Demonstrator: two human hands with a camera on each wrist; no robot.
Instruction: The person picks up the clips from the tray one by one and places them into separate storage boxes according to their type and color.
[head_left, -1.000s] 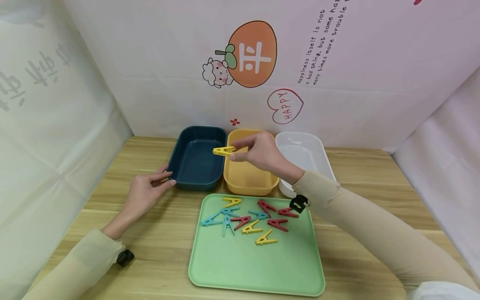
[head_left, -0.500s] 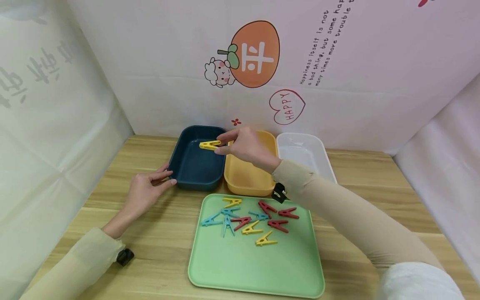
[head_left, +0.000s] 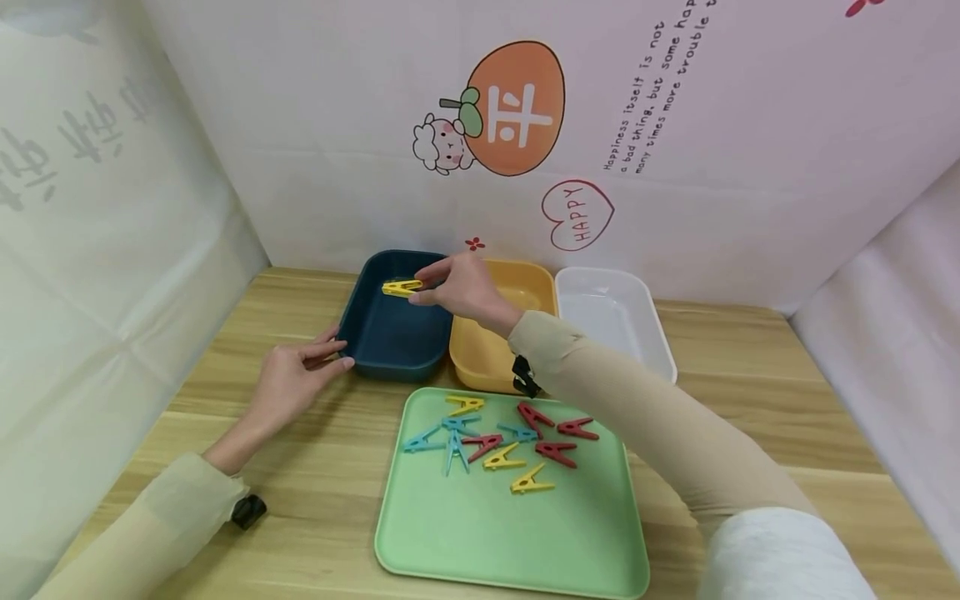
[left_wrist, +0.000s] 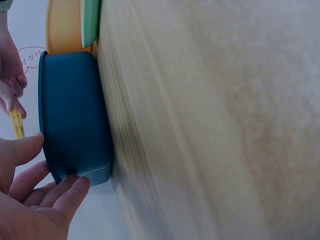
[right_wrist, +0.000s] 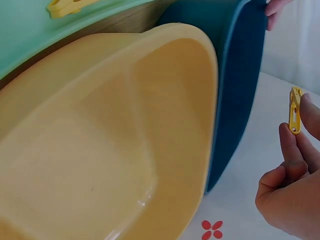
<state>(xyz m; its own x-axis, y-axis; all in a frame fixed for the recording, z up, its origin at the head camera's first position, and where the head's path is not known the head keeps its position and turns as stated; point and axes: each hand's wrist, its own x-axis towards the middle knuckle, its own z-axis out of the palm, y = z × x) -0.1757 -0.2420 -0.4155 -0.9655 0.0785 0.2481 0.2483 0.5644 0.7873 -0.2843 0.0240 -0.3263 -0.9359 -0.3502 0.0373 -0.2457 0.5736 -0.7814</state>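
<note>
Counted two hands. Observed the right hand (head_left: 467,290) bent at the fingers, with thumb and fingertips pinched on one yellow clothespin (head_left: 392,288). Located that clothespin over the blue bin (head_left: 397,372), above rim level in the left wrist view. Could not tell the exact number of fingertips bearing on it. Found the left hand (head_left: 288,379) relaxed, with a wide gap between thumb and fingers, touching the near left corner of the blue bin. Noted two beige sleeves (head_left: 637,408) and two small black devices (head_left: 247,511), one at each wrist.

Counted three bins, close together in one row: the blue bin at left, one orange bin (head_left: 483,381) in the middle, one white bin (head_left: 611,312) at right. Counted one green tray (head_left: 502,533) on the near side of the row. Counted eleven clothespins on the tray, loosely clustered in its far half: three yellow (head_left: 495,461), four light blue (head_left: 454,443), four red (head_left: 546,449). Recorded twelve clothespins in all, including four yellow.

Recorded one wood-grain table (head_left: 735,367) under tray and bins. Behind them, recorded one white backdrop (head_left: 690,242), printed with one orange fruit (head_left: 551,92), one sheep (head_left: 429,146) and one heart (head_left: 558,208) lettered HAPPY.
</note>
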